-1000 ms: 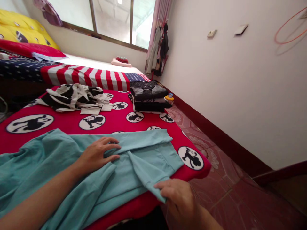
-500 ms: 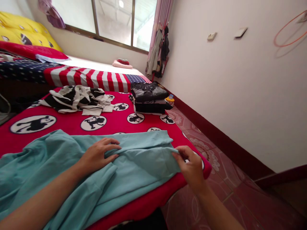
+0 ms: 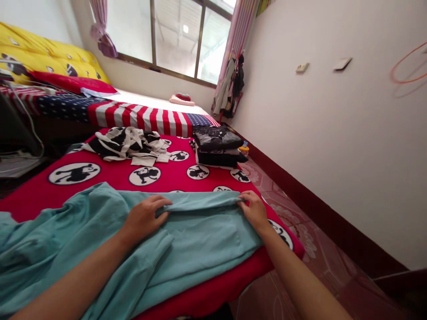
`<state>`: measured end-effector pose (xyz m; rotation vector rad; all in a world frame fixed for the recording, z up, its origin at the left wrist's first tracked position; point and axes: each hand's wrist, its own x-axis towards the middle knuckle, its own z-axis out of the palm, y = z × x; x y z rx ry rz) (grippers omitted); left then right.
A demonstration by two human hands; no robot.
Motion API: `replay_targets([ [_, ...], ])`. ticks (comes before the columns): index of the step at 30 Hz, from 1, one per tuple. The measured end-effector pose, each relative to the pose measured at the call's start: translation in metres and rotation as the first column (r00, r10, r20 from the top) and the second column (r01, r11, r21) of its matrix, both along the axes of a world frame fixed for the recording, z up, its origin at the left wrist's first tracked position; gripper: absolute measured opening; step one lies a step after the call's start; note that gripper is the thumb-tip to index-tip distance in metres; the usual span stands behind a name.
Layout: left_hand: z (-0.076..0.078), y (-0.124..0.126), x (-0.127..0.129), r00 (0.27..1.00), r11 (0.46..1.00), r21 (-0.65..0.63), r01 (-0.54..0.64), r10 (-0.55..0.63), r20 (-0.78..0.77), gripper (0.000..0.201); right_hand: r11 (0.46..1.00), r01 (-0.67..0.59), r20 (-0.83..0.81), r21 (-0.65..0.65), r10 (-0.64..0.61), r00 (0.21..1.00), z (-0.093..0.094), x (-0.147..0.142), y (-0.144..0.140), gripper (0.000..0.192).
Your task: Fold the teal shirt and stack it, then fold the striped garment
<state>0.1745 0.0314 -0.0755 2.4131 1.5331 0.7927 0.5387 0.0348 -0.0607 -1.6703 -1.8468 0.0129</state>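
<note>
A teal garment (image 3: 207, 235) lies spread over the near end of the red monkey-print cover, wrinkled and bunched toward the left. At its far right corner, my right hand (image 3: 252, 208) pinches the edge between thumb and fingers. My left hand (image 3: 147, 218) rests on the cloth further left, fingers and thumb apart, at the end of a narrow strip folded along the far edge. The fold runs between both hands. Which kind of garment it is cannot be told, as its left part runs out of view.
A crumpled black-and-white garment (image 3: 130, 144) lies further back on the red cover (image 3: 173, 178). Right of it stands a stack of dark folded clothes (image 3: 216, 144). Beyond is a bed with a striped and starred cover (image 3: 140, 118). Tiled floor (image 3: 300, 240) and a white wall (image 3: 320, 133) border the right.
My right hand has moved away from me, carrying the garment's edge to the far side, so the cloth there lies folded over. My left hand stays on the cloth. The view has shifted.
</note>
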Motion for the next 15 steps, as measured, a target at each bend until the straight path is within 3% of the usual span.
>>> replay_targets([
  [4,0.001,0.003,0.0,0.999,0.999,0.0,-0.042,0.042,0.032,0.031,0.995,0.091,-0.236,-0.04,-0.098,0.967,0.018,-0.008,0.031,0.02],
  [9,-0.004,0.005,-0.003,0.999,0.999,0.043,-0.009,0.007,0.044,0.03,0.985,-0.025,-0.423,-0.171,-0.05,0.905,0.021,-0.032,0.061,0.025],
  [13,-0.001,-0.003,-0.002,0.98,0.97,0.198,0.14,-0.164,0.115,0.024,0.982,-0.118,-0.502,-0.148,0.028,0.864,0.011,-0.046,0.048,0.044],
  [15,0.004,-0.01,0.003,0.964,0.961,0.166,0.222,-0.241,0.108,0.026,0.974,-0.184,-0.457,-0.135,0.104,0.884,0.007,-0.044,0.029,0.041],
])
